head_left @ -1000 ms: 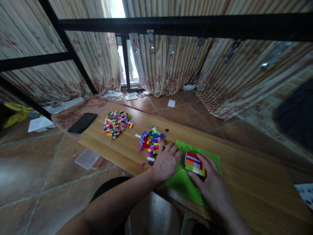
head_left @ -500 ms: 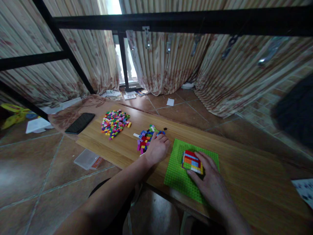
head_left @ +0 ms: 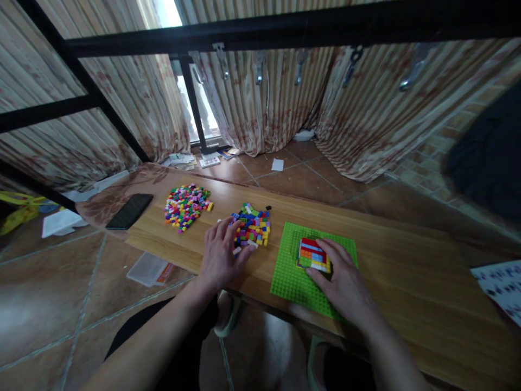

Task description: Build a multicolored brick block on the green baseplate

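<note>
Red-striped block [head_left: 312, 255] clasped in curved right hand [head_left: 345, 279]; left hand [head_left: 222, 254] (half-spread, hold unclear) at loose bricks [head_left: 255, 224].

At your ten o'clock, a flat black device [head_left: 129, 211] lay on the bench [head_left: 407, 282]; at twelve, white paper [head_left: 277, 164] lay before striped curtains [head_left: 268, 114].

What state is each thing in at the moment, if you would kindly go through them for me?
Left hand: open, thumb and fingers apart at the middle brick pile
Right hand: curled against the brick build
Brick build: assembled, resting on the green baseplate
Green baseplate: flat on the wooden table
Middle brick pile: loose, scattered
Left brick pile: loose, heaped
Black slab, perhaps a phone: lying flat, dark
Curtains: mostly drawn, one bright gap
</note>
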The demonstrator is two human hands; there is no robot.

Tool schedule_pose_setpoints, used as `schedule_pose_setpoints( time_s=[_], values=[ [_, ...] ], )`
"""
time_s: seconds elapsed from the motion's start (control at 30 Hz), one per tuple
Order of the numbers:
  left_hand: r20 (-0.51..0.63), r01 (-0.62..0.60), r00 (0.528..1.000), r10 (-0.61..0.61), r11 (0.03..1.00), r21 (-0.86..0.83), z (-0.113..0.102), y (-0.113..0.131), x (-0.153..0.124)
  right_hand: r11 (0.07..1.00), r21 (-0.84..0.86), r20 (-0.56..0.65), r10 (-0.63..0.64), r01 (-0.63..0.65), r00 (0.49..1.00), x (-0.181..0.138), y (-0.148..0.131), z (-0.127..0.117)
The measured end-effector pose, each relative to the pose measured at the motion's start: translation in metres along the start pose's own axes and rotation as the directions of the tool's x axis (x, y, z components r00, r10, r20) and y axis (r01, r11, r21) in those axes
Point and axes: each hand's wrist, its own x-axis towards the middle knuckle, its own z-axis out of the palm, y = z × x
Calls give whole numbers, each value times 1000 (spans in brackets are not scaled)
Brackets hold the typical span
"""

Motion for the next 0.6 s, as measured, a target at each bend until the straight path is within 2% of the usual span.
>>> schedule_pose_setpoints(
  time_s=[0.13, 0.23, 0.37, 0.6],
  values=[
    [35, 54, 998, -59, 990, 132, 16, 2, -22, 1000, 3, -21, -16, 16, 1000, 0, 2, 2],
    [64, 73, 994, -85, 982, 175, 26, 5, -23, 1000, -6, -24, -17, 17, 1000, 0, 3, 3],
    [49, 96, 993, -108, 974, 203, 32, 2, -9, 1000, -18, -17, -5, 5, 1000, 1, 3, 5],
    [5, 61, 998, -62, 988, 139, 39, 6, 24, 1000, -8, -10, -15, 15, 1000, 0, 2, 3]
  ],
)
